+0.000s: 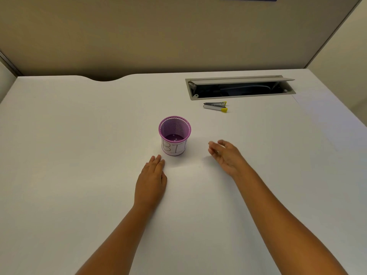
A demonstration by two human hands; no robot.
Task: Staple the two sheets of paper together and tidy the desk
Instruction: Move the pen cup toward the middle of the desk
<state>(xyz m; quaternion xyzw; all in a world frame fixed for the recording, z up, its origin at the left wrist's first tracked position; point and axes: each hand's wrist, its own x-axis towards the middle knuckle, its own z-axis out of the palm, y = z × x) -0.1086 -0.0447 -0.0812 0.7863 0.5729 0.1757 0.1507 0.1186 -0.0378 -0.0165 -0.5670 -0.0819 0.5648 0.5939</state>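
Resting my flat left hand [151, 182] just beside the purple cup [174, 135], I am risking tipping it. My empty right hand [225, 154] is hovering loose-fingered, the stapler [215, 106] lying well beyond; any sheets are escaping me against this white desk [79, 135].

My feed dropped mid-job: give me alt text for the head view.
Both hands are empty: the left hand lies flat on the white desk beside a purple mesh cup, the right hand hovers open. A stapler lies beyond, near an open cable tray.

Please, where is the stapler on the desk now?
In the head view, the stapler lies right of centre, just in front of the open cable tray, beyond the purple cup.
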